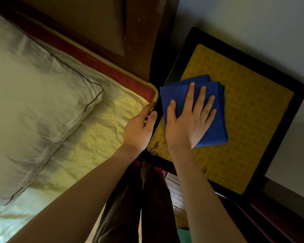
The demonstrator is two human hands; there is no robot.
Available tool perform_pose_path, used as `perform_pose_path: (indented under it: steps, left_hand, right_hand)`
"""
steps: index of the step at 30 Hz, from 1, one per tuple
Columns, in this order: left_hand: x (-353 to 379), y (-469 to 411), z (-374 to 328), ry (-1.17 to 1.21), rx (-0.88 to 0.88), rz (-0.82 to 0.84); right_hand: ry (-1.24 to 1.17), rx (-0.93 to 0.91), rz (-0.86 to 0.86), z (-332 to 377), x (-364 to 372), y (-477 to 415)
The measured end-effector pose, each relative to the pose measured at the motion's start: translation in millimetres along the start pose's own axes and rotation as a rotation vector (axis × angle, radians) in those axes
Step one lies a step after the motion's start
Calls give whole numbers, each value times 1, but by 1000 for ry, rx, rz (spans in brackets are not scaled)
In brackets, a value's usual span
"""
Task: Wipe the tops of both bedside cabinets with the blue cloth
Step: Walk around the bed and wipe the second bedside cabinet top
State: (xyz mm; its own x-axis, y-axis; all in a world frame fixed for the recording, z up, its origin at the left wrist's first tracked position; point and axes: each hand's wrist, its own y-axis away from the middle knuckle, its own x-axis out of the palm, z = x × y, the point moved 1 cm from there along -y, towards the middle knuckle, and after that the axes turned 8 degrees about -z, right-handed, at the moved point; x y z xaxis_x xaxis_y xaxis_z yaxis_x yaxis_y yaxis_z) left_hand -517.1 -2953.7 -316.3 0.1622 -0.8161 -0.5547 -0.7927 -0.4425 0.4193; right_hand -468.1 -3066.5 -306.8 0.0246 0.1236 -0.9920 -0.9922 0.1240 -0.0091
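Plainly mid-wipe: the folded blue cloth (177, 90) lies pressed under the right hand's (188, 125) flat, spread fingers on this bedside cabinet (244, 111); the top beyond the fingertips likely awaits wiping. The left hand (139, 128) rests straight-fingered on the near edge, grasping nothing; the second cabinet is unseen.

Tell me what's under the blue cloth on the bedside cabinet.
The blue cloth lies on a yellow patterned mat that covers the dark cabinet top, with the right hand pressing flat on it. Whatever sits directly beneath the folded cloth is hidden.
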Motion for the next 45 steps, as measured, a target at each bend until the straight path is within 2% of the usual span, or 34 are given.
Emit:
perform_pose_path:
  steps: [8,14,18,23,27,30,36,45]
  left_hand:
    - [0,-1,0,10,11,19]
    - [-1,0,0,21,6,23]
    - [0,-1,2,41,1,30]
    - [0,1,3,99,-22,3]
    - [0,1,0,104,-12,-32]
    - [0,1,2,121,-35,-42]
    - [-1,2,-1,137,11,3]
    - [-2,3,-4,129,13,15]
  right_hand:
    - [-32,-69,-37,49,9,-102]
    - [-55,-153,-21,51,13,-141]
    - [-67,-160,-39,28,7,-103]
    - [-32,-7,-31,2,-2,7]
    - [-45,145,-23,11,1,67]
    - [-70,191,-29,17,0,77]
    - [-78,39,-14,-34,-4,72]
    - [-46,254,-77,-154,-22,67]
